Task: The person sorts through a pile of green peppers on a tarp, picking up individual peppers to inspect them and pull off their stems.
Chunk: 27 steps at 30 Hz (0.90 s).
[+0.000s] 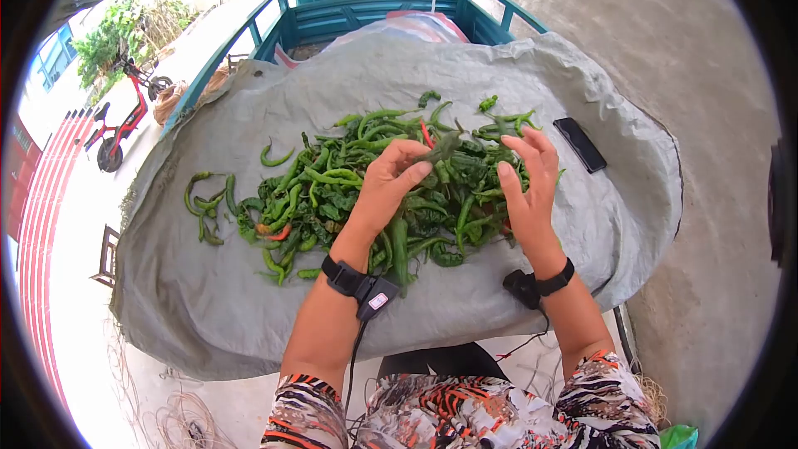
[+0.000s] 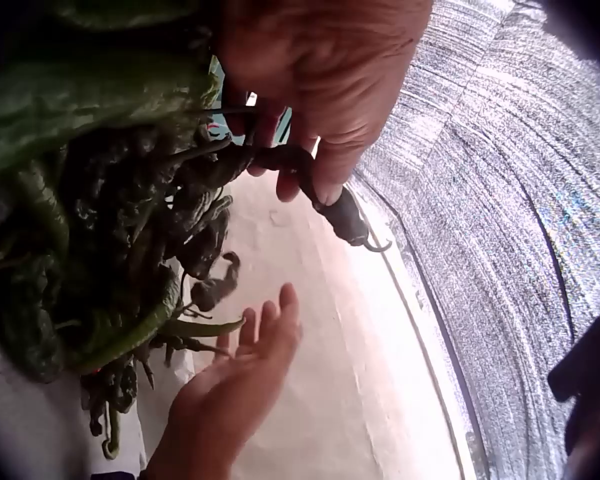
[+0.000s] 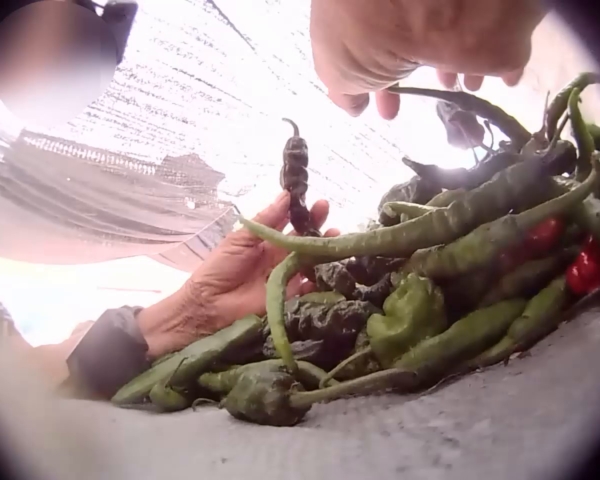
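My left hand (image 1: 386,183) is raised over a heap of green chili peppers (image 1: 339,176), pinching a dark, wrinkled chili pepper (image 1: 443,148) between thumb and fingers. In the left wrist view that pepper (image 2: 345,217) bends, its thin curled stem sticking out past the thumb. The right wrist view shows the pepper (image 3: 295,165) pointing upward from the left hand (image 3: 230,285). My right hand (image 1: 532,199) hovers at the right side of the heap, fingers spread and loosely bent, nothing between them. Its palm (image 2: 242,395) faces the heap in the left wrist view.
A grey tarp (image 1: 224,283) lies under the heap, over a blue cart bed (image 1: 378,7). Several green peppers (image 1: 208,204) lie apart at the left. Red peppers (image 1: 278,234) show in the heap. A black phone (image 1: 580,145) rests on the tarp at the right.
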{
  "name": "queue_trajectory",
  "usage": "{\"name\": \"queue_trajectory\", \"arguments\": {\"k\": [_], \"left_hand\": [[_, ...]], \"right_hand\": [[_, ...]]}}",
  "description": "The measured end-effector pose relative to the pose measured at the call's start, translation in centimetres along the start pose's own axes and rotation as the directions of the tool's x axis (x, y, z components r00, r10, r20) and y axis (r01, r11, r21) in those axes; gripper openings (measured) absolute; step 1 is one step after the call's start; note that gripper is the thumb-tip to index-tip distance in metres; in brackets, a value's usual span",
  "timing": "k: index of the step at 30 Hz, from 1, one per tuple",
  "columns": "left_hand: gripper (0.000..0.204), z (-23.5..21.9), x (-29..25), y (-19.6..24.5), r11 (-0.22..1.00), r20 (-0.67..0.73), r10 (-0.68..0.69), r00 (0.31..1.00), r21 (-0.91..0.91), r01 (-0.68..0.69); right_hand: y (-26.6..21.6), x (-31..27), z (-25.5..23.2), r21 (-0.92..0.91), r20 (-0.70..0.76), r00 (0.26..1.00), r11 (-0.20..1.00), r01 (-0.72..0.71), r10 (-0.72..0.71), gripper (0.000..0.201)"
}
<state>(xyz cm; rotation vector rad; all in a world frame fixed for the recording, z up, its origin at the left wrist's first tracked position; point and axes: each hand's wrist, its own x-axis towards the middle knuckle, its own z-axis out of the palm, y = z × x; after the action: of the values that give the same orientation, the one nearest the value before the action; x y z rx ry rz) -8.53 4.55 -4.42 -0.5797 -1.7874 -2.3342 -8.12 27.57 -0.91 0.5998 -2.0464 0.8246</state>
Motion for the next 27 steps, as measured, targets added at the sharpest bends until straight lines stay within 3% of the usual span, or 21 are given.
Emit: {"name": "queue_trajectory", "arguments": {"k": [1,2,4,7,10,13,17,19,23,25,27], "left_hand": [[0.018,0.1,0.0,0.1,1.000,-0.002,-0.013,1.000,0.010,0.013],[0.018,0.2,-0.1,0.0,0.999,-0.002,-0.029,1.000,0.021,0.029],[0.018,0.3,-0.1,0.0,1.000,0.050,-0.019,0.999,0.011,0.019],[0.019,0.1,0.0,-0.4,0.998,0.084,-0.032,0.996,0.049,0.028],[0.023,-0.3,0.0,-0.9,0.993,0.068,-0.062,0.996,0.108,0.054],[0.030,0.3,0.0,-0.6,0.993,0.006,-0.069,0.998,0.093,0.068],[0.039,0.5,0.1,-0.4,0.986,-0.071,-0.104,0.992,0.124,0.112],[0.038,0.4,0.2,-0.6,0.979,-0.044,-0.157,0.987,0.127,0.162],[0.038,0.4,0.2,-1.0,0.950,0.044,-0.129,0.991,0.293,0.111],[0.036,0.7,0.2,-0.7,0.951,0.028,-0.123,0.992,0.288,0.110],[0.034,0.7,0.2,-0.9,0.958,0.024,-0.110,0.994,0.268,0.100]], "right_hand": [[-0.7,0.4,-0.1,0.057,-0.013,1.000,0.998,0.006,-0.006,0.034],[-1.4,0.7,-0.1,0.206,0.059,0.993,0.972,-0.115,0.105,0.032],[-2.6,1.3,0.1,0.453,0.241,0.928,0.812,-0.367,0.285,0.029],[-2.8,1.9,0.3,0.610,0.439,0.829,0.563,-0.558,0.346,0.023],[-2.6,2.0,0.3,0.609,0.425,0.822,0.553,-0.569,0.379,0.016],[-1.8,2.1,-0.6,0.653,0.517,0.777,0.420,-0.630,0.361,0.014],[-1.8,3.1,-1.1,0.732,0.280,0.863,0.488,-0.475,0.421,0.012],[-1.8,4.3,-0.9,0.752,0.161,0.895,0.535,-0.385,0.417,0.010],[-1.2,6.1,1.3,0.705,0.140,0.872,0.570,-0.421,0.470,0.018],[0.3,5.4,2.3,0.428,0.158,0.891,0.784,-0.450,0.425,0.024],[1.1,4.7,2.2,0.118,0.239,0.883,0.891,-0.439,0.404,0.027]]}}
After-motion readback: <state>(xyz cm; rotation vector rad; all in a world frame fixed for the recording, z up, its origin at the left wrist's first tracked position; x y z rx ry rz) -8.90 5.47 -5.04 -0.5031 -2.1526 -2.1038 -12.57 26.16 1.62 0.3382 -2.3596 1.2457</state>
